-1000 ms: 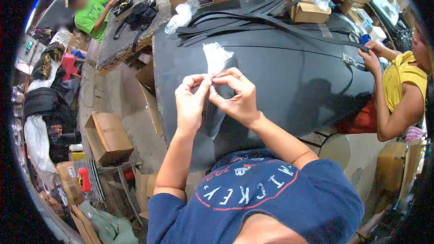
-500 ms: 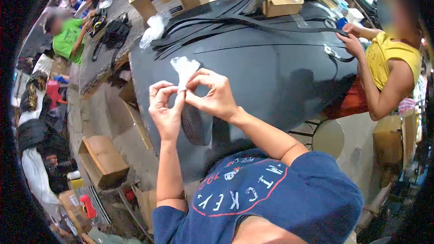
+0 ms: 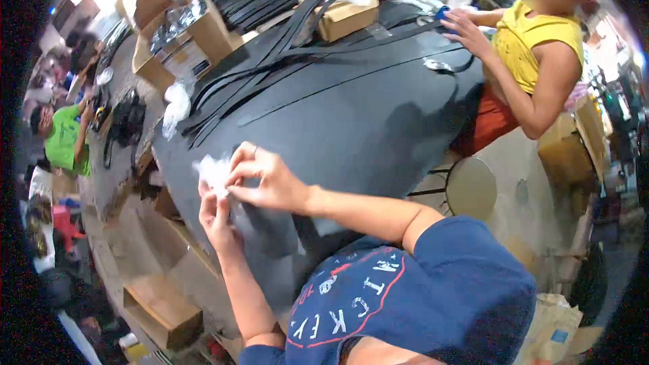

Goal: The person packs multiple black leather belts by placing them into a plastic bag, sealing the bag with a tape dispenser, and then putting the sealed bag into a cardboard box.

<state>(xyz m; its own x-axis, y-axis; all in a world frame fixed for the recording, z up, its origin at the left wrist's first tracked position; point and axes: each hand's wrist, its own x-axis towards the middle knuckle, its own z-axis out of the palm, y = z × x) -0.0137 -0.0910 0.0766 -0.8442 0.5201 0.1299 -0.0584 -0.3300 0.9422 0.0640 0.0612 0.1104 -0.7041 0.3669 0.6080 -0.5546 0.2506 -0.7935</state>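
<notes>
Both my hands meet at the gathered neck of a clear plastic bag [image 3: 215, 170], whose white, crumpled top sticks up between them. My left hand [image 3: 220, 220] pinches the bag from the left and below. On the right side, my right hand [image 3: 263, 179] has thumb and fingers closed at the same neck. The lower part of the bag hangs under my hands, blurred, and its contents cannot be made out. Beneath it is the dark tabletop [image 3: 338, 111].
Long black strips [image 3: 270, 64] lie across the table's far side, near an open cardboard box [image 3: 182, 54], a smaller box [image 3: 348, 20] and a plastic bag [image 3: 177, 105]. A person in yellow [image 3: 534, 54] handles a strip at the right. A round stool [image 3: 471, 188] stands below.
The view has swung, so the table and the co-workers appear shifted left. My hands have moved lower and left in view with the bag, and my right hand now reaches over its top.
</notes>
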